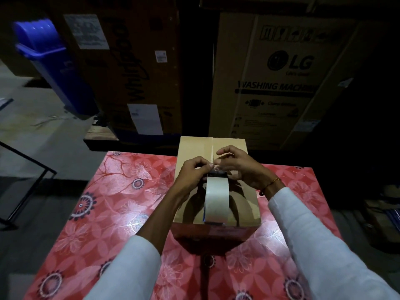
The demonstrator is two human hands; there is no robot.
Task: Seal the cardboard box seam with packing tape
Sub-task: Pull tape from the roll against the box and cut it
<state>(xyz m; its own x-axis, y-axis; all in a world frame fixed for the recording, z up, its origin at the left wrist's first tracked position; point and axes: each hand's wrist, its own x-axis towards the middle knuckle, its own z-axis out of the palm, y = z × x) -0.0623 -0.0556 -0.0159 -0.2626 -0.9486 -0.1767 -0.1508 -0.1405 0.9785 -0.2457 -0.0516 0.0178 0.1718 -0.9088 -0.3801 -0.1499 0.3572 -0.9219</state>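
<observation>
At frame centre the cardboard box (216,180) sits on the counter (121,202). Both hands, left hand (193,173) and right hand (236,167), pinch the tape roll (216,194) above its seam (213,148). Best to keep the strip taut and centred over the seam before pressing down.

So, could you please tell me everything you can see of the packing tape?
The packing tape is a pale, whitish, slightly glossy strip lying flat along the middle of the cardboard box top, over the seam. It starts at the near edge and reaches about halfway. Its far end rises to a dark part, seemingly the roll or a dispenser, mostly hidden. The left hand and right hand both pinch there. The far half of the seam is bare.
</observation>
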